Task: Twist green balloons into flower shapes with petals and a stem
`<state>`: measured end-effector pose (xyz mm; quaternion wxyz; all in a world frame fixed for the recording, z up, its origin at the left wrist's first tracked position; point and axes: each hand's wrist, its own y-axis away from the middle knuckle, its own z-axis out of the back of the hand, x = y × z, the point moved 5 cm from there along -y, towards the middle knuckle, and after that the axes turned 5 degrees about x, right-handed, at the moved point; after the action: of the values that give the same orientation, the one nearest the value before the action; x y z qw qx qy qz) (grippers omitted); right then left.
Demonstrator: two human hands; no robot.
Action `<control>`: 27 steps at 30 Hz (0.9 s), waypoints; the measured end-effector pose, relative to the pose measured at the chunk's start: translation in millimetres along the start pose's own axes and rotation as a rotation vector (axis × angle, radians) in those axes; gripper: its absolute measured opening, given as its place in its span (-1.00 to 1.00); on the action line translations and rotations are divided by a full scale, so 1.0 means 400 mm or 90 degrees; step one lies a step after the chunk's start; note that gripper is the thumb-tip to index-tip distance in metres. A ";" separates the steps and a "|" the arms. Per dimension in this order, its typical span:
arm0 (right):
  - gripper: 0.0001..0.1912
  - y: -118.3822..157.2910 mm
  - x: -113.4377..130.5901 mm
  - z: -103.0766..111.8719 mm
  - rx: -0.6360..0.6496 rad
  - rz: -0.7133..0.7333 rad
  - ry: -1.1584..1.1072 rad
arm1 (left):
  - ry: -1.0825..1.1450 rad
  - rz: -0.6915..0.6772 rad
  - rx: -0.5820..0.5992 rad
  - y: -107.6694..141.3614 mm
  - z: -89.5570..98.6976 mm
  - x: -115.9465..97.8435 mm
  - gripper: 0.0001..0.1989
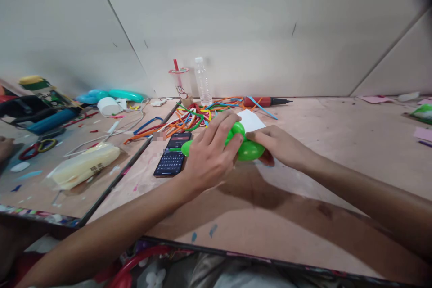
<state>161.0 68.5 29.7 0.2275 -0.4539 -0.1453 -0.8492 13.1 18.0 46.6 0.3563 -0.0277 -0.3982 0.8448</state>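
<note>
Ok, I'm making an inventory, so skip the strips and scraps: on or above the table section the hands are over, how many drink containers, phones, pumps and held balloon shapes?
Drink containers: 2 (cup with red straw, clear bottle)
Phone: 1
Red pump: 1
Green balloon shape, held by left hand and right hand: 1
Total: 5

Muted light; broad shadow (266, 198) across table (337, 139); top-right corner dark, blurred.
</note>
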 end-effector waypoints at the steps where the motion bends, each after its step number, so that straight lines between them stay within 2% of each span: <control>1: -0.61 0.006 0.009 0.002 -0.021 0.031 0.039 | 0.036 0.021 -0.001 0.000 0.000 0.004 -0.78; 5: -0.77 0.040 0.051 0.028 -0.203 0.144 0.253 | 0.245 0.102 0.036 0.001 -0.002 0.032 -0.38; 7: -0.81 0.055 0.067 0.037 -0.254 0.191 0.330 | 0.376 0.155 0.027 0.004 -0.001 0.053 -0.25; 9: -0.79 0.066 0.080 0.039 -0.272 0.263 0.375 | 0.523 0.246 0.023 0.010 -0.011 0.080 -0.21; 11: -0.78 0.073 0.088 0.035 -0.269 0.347 0.400 | 0.680 0.321 0.064 0.014 -0.033 0.095 -0.23; 14: -0.78 0.075 0.088 0.021 -0.228 0.428 0.410 | 0.828 0.365 0.102 0.012 -0.054 0.097 -0.31; 16: -0.80 0.070 0.084 0.015 -0.201 0.428 0.361 | 0.838 0.394 0.064 0.010 -0.054 0.102 -0.34; 18: -0.85 0.060 0.075 0.014 -0.182 0.376 0.264 | 0.822 0.406 0.012 0.009 -0.047 0.104 -0.35; 21: -0.82 0.046 0.058 0.014 -0.184 0.267 0.141 | 0.791 0.344 -0.038 0.006 -0.031 0.095 -0.31; 23: -0.77 0.042 0.051 0.012 -0.190 0.226 0.093 | 0.763 0.287 -0.059 0.005 -0.021 0.084 -0.30; 25: -0.75 0.041 0.048 0.013 -0.195 0.215 0.052 | 0.742 0.249 -0.086 0.006 -0.013 0.075 -0.30; 27: -0.72 0.048 0.056 0.020 -0.220 0.244 0.052 | 0.759 0.243 -0.118 0.007 -0.010 0.069 -0.31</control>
<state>165.7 50.2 53.6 0.3089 -0.4704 0.1000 -0.8206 -7.8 36.7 48.5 0.3560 -0.5950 -0.1909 0.6949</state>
